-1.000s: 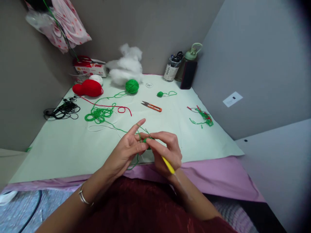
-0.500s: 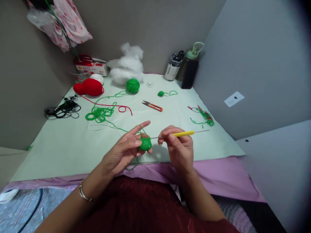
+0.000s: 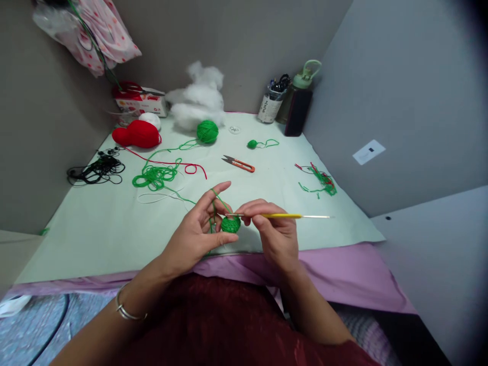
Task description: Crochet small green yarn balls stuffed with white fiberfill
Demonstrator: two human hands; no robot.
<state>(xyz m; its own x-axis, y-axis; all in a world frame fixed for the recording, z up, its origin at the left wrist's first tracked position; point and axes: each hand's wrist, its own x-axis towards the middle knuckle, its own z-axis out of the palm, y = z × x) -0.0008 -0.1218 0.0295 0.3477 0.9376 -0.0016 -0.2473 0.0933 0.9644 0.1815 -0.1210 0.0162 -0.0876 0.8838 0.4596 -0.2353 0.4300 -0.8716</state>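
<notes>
Right hand [image 3: 279, 236] pinching slim yellow-handled hook [image 3: 284, 216], rounded green crochet [image 3: 231, 225] (knobbly)

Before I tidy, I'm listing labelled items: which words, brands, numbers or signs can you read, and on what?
No text is readable.
Red-and-white box: print, too small and blurred.
Pen holder label: dark lettering, too blurred.
White wall plate: small dark mark, nothing legible.
Yellow-handled crochet hook: no lettering visible.
</notes>
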